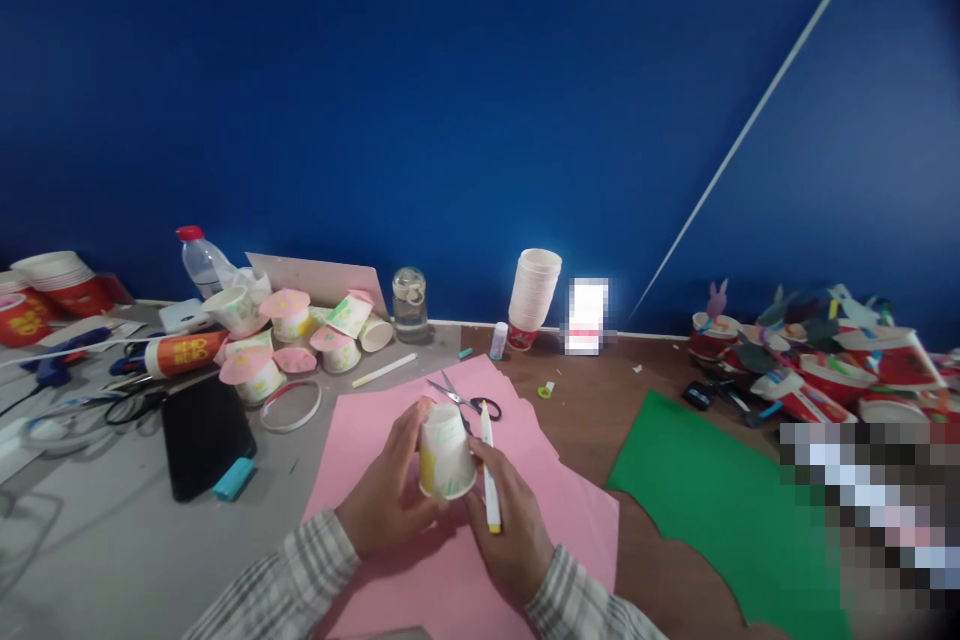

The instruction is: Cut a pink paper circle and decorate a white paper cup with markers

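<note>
An upside-down white paper cup (448,450) with yellow and faint green drawing on it is held up over pink paper (577,510). My left hand (397,490) is closed around the cup's left side. A white marker with a yellow end (490,480) lies in my right hand (514,515), which also touches the cup's right side. Just beyond the cup, scissors (457,395) with dark handles rest on the pink paper, blades spread and partly hidden by the cup and hand.
Decorated cups with pink tops (289,315), a black tablet-like slab (206,435) and a teal marker cap (234,480) lie to the left. Behind are a glass jar (409,305), a glue stick (498,341) and a cup stack (536,285). Green paper (697,490) lies right.
</note>
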Demonstrator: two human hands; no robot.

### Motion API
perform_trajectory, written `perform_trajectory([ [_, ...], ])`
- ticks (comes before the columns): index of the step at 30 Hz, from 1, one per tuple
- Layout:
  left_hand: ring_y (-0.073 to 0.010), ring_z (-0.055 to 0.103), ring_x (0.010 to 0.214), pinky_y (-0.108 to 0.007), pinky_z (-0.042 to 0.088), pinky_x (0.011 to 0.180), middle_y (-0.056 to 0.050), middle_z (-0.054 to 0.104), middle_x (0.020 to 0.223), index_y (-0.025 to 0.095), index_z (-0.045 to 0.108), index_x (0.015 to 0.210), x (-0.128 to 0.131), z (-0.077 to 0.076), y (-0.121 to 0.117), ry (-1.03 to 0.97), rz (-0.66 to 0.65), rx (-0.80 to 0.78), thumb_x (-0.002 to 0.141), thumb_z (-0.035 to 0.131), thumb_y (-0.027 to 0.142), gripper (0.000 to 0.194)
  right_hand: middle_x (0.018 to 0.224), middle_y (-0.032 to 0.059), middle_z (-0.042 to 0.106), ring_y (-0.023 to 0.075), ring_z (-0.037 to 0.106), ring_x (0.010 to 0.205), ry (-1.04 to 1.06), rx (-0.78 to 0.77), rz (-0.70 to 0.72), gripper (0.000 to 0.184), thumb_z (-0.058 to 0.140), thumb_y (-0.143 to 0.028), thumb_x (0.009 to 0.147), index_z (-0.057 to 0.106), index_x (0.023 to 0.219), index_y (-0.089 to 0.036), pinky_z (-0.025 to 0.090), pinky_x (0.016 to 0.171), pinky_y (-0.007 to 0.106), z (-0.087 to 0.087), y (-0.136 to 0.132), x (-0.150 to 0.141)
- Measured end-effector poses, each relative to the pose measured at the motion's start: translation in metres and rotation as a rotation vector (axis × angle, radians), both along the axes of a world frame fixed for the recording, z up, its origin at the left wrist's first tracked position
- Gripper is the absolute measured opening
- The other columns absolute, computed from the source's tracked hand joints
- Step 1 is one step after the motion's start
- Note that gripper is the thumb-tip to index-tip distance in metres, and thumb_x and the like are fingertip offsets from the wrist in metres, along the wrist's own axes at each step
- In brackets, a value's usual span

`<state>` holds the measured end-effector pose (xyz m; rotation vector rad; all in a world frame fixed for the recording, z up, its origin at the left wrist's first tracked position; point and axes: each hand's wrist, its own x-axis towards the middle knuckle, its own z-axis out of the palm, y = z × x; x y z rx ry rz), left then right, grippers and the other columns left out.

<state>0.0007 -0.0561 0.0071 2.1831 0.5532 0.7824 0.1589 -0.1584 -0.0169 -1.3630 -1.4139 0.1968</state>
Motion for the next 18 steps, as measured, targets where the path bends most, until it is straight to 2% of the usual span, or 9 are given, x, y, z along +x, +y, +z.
perform_trajectory([
  [3, -0.041, 0.017, 0.127, -0.061, 0.026, 0.102, -0.013, 0.019, 0.143, 0.031, 0.0, 0.133, -0.003, 0.0, 0.0, 0.01, -0.024, 0.065, 0.065, 0.068, 0.021, 0.097, 0.108, 0.0078, 0.067, 0.0306, 0.061, 0.098, -0.015, -0.009, -0.006, 0.057, 0.062, -0.01, 0.07, 0.049, 0.121, -0.029, 0.051, 0.085, 0.042, -0.001, 0.0, 0.001],
  [7, -0.0415, 0.012, 0.128, -0.062, 0.021, 0.104, -0.011, 0.016, 0.144, 0.032, 0.005, 0.133, -0.002, 0.002, -0.001, 0.035, -0.066, 0.07, 0.062, 0.071, 0.024, 0.097, 0.102, 0.0074, 0.068, 0.0299, 0.063, 0.092, -0.013, -0.008, -0.003, 0.052, 0.061, -0.01, 0.071, 0.052, 0.118, -0.029, 0.053, 0.081, 0.041, 0.001, -0.001, 0.0],
  [10, -0.0396, 0.029, 0.122, -0.057, 0.03, 0.102, -0.01, 0.035, 0.135, 0.03, 0.02, 0.13, 0.003, 0.006, -0.002, 0.037, 0.008, -0.043, 0.056, 0.077, 0.03, 0.094, 0.102, 0.0079, 0.068, 0.0294, 0.064, 0.09, 0.019, -0.003, 0.013, 0.053, 0.059, -0.007, 0.07, 0.051, 0.118, -0.028, 0.054, 0.079, 0.04, 0.002, -0.001, -0.002],
  [14, -0.0319, 0.049, 0.105, -0.048, 0.046, 0.091, -0.009, 0.049, 0.12, 0.028, 0.032, 0.122, 0.01, 0.008, -0.002, 0.008, 0.056, -0.217, 0.057, 0.076, 0.022, 0.079, 0.104, 0.0086, 0.067, 0.0297, 0.063, 0.091, 0.088, 0.056, 0.001, 0.058, 0.061, -0.008, 0.069, 0.046, 0.121, -0.028, 0.054, 0.078, 0.042, 0.003, -0.004, 0.0],
  [16, -0.0304, 0.051, 0.101, -0.047, 0.047, 0.089, -0.008, 0.052, 0.117, 0.027, 0.033, 0.121, 0.011, 0.009, -0.002, -0.018, 0.065, -0.239, 0.059, 0.073, 0.016, 0.075, 0.092, 0.0069, 0.071, 0.0286, 0.066, 0.082, 0.197, 0.096, -0.022, 0.048, 0.06, -0.01, 0.071, 0.05, 0.115, -0.028, 0.056, 0.069, 0.04, 0.007, -0.008, 0.002],
  [18, -0.0295, 0.051, 0.102, -0.046, 0.045, 0.09, -0.007, 0.053, 0.116, 0.027, 0.034, 0.12, 0.012, 0.009, -0.003, -0.038, 0.055, -0.203, 0.062, 0.068, 0.01, 0.07, 0.07, 0.0034, 0.072, 0.0264, 0.067, 0.066, 0.337, 0.096, -0.016, 0.028, 0.056, -0.017, 0.075, 0.058, 0.101, -0.026, 0.056, 0.058, 0.036, 0.012, -0.011, 0.005],
])
